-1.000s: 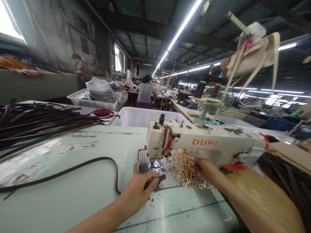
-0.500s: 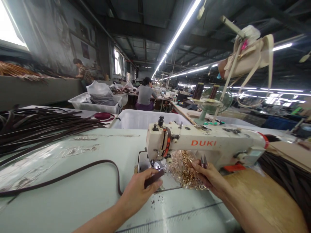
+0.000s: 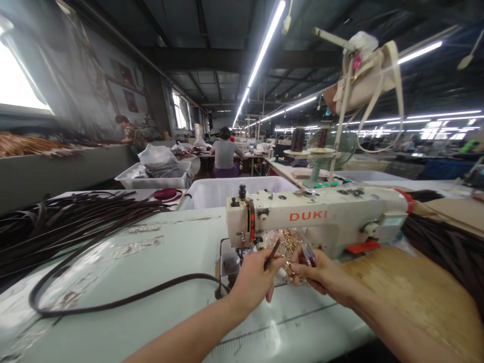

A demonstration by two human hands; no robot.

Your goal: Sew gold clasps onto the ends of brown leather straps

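My left hand [image 3: 251, 276] is closed on the end of a dark brown strap [image 3: 162, 291], whose tip sticks up between thumb and fingers. The rest of the strap loops over the table to the left. My right hand [image 3: 321, 269] is closed around small pointed snips [image 3: 309, 253], blades up. Its thumb and forefinger pinch a small gold-coloured metal piece, too small to make out fully, close to the strap tip. Behind both hands lies a plastic bag of gold metal hardware [image 3: 289, 238], partly hidden. The white sewing machine [image 3: 276, 216] stands just beyond, its needle area partly behind my left hand.
Many dark straps [image 3: 86, 217] lie piled at the left, with more straps [image 3: 442, 247] at the right. A white bin [image 3: 212, 189] stands behind the machine. A wooden board [image 3: 408, 287] lies to the right. Thread cones [image 3: 298, 138] stand behind. A person [image 3: 226, 154] sits farther back.
My left hand has moved right with the strap end, now tilted upward, close to my right hand. My right fingers now pinch a gold piece by the hardware bag. The view has shifted slightly.
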